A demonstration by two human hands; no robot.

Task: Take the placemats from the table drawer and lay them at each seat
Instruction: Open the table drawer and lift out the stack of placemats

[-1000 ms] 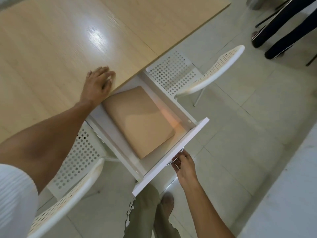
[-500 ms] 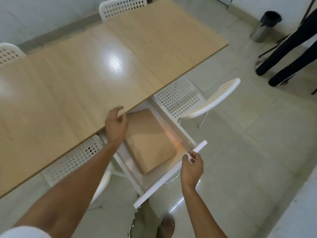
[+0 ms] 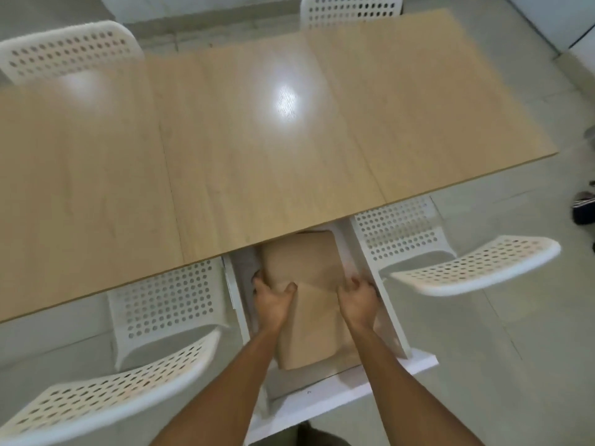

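- Seen from above: white drawer (image 3: pixel 391 320) pulled out from under the near edge of a light wood counter (image 3: pixel 257 149), between two white perforated chairs.
- Tan placemats (image 3: pixel 309 272) lying stacked inside the drawer, far end tucked just under the counter edge, near end short of the drawer front.
- Left hand (image 3: pixel 272 300) at the left edge of the stack, thumb pressed on top, fingers curled down the side and out of sight; grip closed on the placemats.
- Right hand (image 3: pixel 357 299) at the right edge of the stack, against the drawer's right wall, fingers curled in toward the stack; grip narrow, contact with the placemats likely, full hold not possible to tell.
- Both bare forearms reaching in over the drawer front.
- Left chair (image 3: pixel 138 365) and right chair (image 3: pixel 450 268) pushed in at the near side; two more chair backs (image 3: pixel 67 49) showing past the far edge of the counter.
- Pale tiled floor (image 3: pixel 515 365) all around.
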